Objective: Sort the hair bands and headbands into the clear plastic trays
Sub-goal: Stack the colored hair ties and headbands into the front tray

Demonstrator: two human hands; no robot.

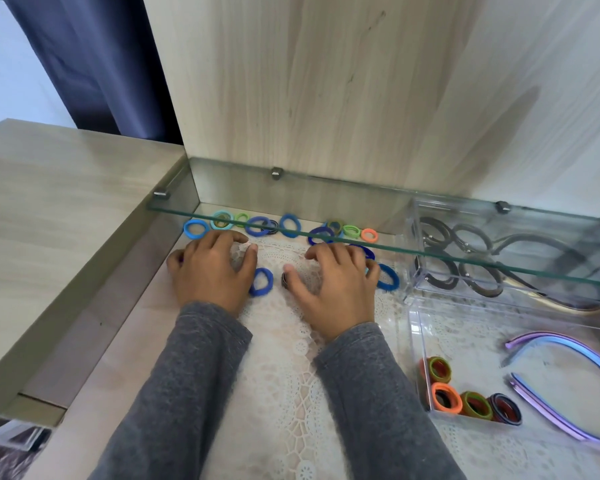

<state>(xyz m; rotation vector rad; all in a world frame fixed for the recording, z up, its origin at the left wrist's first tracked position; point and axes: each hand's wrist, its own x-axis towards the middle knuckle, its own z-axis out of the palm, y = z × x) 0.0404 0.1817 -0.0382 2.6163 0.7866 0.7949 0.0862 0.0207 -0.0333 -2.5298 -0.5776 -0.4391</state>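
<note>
Both hands lie palm-down on the lace mat (284, 362) at mid-frame, fingers curled and spread, holding nothing that shows; the left hand (210, 271) has a blue band (261, 281) just beside its thumb, and the right hand (333, 289) has a dark band (286, 280) touching its thumb tip and another blue band (388, 277) by its little finger. More loose bands (274, 226) lie in a row beyond the fingertips, under the glass shelf (326, 237). The likely trouble: knuckles striking the shelf edge on lifting, since the hands work beneath it; a raked handful mixing colours, or a band rolling off; a sleeve (378, 393) catching the near tray (417, 358) at lower right, which holds orange, green and dark bands and stands close to the right forearm. The far tray (413, 271) with dark headbands sits at right under the shelf; a purple headband (561, 344) lies in the lower right corner.
</note>
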